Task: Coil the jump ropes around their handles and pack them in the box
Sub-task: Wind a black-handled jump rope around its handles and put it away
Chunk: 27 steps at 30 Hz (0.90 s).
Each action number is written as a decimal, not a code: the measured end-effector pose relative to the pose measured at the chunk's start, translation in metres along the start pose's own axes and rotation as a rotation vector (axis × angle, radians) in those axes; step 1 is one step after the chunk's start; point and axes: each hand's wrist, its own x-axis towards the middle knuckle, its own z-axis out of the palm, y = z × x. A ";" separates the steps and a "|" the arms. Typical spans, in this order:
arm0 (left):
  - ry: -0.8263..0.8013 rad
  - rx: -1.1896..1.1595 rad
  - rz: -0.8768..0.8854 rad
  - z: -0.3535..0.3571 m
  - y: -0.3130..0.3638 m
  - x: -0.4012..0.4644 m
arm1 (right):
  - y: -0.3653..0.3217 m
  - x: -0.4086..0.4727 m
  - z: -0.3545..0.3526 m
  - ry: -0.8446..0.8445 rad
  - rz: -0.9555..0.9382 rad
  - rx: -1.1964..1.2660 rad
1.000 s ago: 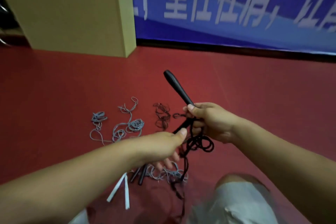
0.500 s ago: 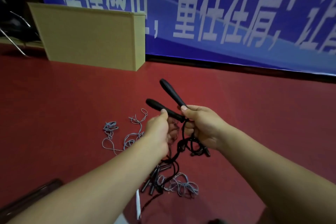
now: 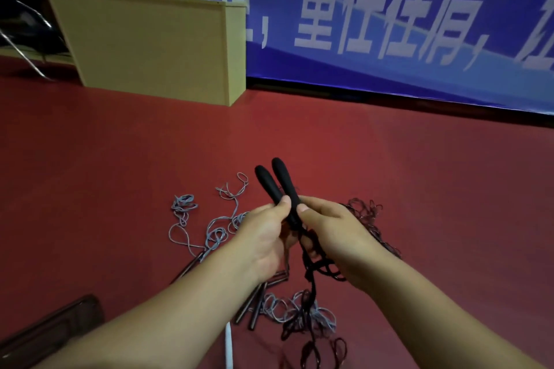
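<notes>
My left hand (image 3: 263,237) and right hand (image 3: 332,234) each pinch one black jump-rope handle (image 3: 268,184), handles side by side; black rope (image 3: 311,281) dangles below.

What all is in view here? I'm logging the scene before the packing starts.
black handles: two, black, side by side, held up between both hands
black rope: one, black, hanging tangled from the handles to the floor
grey ropes: at least two tangles, grey, on the floor left of and below the hands
dark rope: one tangle, dark reddish, on the floor behind the right hand
box: one, tan, standing on the floor, far left
banner: one, blue with white characters, along the back
floor: red
hands: left hand and right hand, each gripping a handle
</notes>
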 end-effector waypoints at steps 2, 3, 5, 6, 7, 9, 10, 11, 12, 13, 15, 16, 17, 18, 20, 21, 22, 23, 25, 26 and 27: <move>-0.029 -0.011 0.010 -0.004 0.002 0.005 | 0.000 0.008 -0.003 0.017 -0.018 -0.074; -0.029 -0.024 0.021 -0.007 0.003 0.009 | 0.002 0.014 -0.003 0.024 -0.028 -0.091; -0.002 -0.040 0.049 -0.011 0.003 0.018 | 0.007 0.027 0.000 0.018 -0.036 -0.105; 0.022 -0.038 0.061 -0.013 0.004 0.021 | 0.010 0.034 0.003 0.009 -0.035 -0.104; 0.054 -0.035 0.069 -0.016 0.003 0.025 | 0.014 0.040 0.007 0.003 -0.031 -0.096; 0.110 -0.025 0.088 -0.022 0.002 0.033 | 0.024 0.054 0.016 0.009 -0.015 -0.060; 0.137 -0.014 0.102 -0.026 0.002 0.038 | 0.028 0.060 0.021 0.014 -0.015 -0.047; 0.166 0.005 0.116 -0.029 0.002 0.043 | 0.032 0.066 0.025 0.015 -0.016 -0.037; 0.196 0.030 0.124 -0.032 0.001 0.048 | 0.035 0.071 0.029 0.012 -0.017 -0.034; 0.231 0.062 0.130 -0.035 0.002 0.053 | 0.037 0.077 0.032 -0.001 -0.017 -0.027; 0.300 0.141 0.145 -0.041 0.005 0.059 | 0.040 0.087 0.039 -0.037 0.000 0.037; 0.335 0.175 0.155 -0.044 0.009 0.062 | 0.041 0.093 0.043 -0.059 0.015 0.088; 0.358 0.204 0.162 -0.047 0.010 0.064 | 0.040 0.097 0.047 -0.076 0.036 0.139; 0.374 0.236 0.166 -0.052 0.011 0.065 | 0.039 0.100 0.051 -0.077 0.059 0.180; 0.385 0.269 0.145 -0.062 0.012 0.067 | 0.036 0.105 0.059 -0.078 0.109 0.268; 0.377 0.257 0.119 -0.066 0.014 0.069 | 0.036 0.108 0.063 -0.097 0.127 0.304; 0.361 0.232 0.088 -0.069 0.015 0.070 | 0.036 0.110 0.065 -0.123 0.143 0.328; 0.348 0.205 0.063 -0.069 0.015 0.072 | 0.038 0.111 0.067 -0.151 0.153 0.342; 0.338 0.172 0.041 -0.069 0.017 0.078 | 0.043 0.115 0.072 -0.200 0.168 0.352; 0.334 0.163 0.044 -0.067 0.020 0.080 | 0.045 0.118 0.072 -0.207 0.179 0.355; 0.328 0.149 0.065 -0.067 0.024 0.083 | 0.046 0.122 0.073 -0.208 0.186 0.354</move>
